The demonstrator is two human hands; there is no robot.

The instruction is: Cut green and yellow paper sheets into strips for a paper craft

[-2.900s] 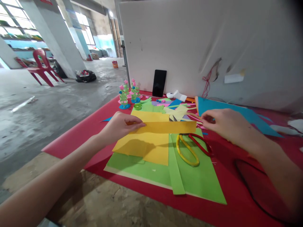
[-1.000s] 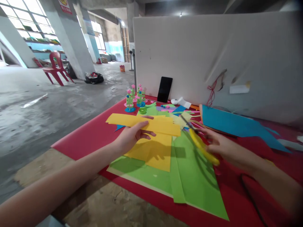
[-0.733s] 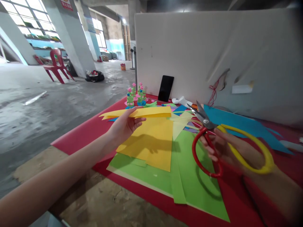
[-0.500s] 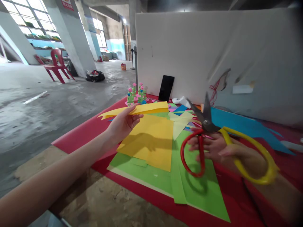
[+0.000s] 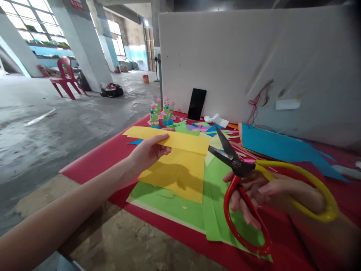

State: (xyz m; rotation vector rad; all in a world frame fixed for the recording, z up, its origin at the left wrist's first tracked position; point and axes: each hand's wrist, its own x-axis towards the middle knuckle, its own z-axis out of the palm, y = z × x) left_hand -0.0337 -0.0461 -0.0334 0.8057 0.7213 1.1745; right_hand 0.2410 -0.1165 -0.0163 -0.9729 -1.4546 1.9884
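Observation:
Pinched in my left hand (image 5: 150, 150) is a folded yellow paper strip (image 5: 186, 142), held nearly level above the stack. My right hand (image 5: 254, 192) grips large scissors (image 5: 236, 164) with one red and one yellow handle. Their blades are spread, and the lower tip is at the strip's right end. Beneath lie yellow sheets (image 5: 180, 177), on top of green sheets (image 5: 169, 207) on the red table covering (image 5: 109, 150).
Small paper plants (image 5: 154, 114) stand at the back left. A black phone (image 5: 197, 104) leans on the white panel (image 5: 225, 56). Blue sheets (image 5: 276, 150) lie at the right, with coloured scraps (image 5: 197, 127) behind the yellow paper. A red chair (image 5: 66, 77) stands far left.
The strip has turned its flat side more toward me, its right end lower. The scissors have tilted left, bringing their blades up to the strip's right end.

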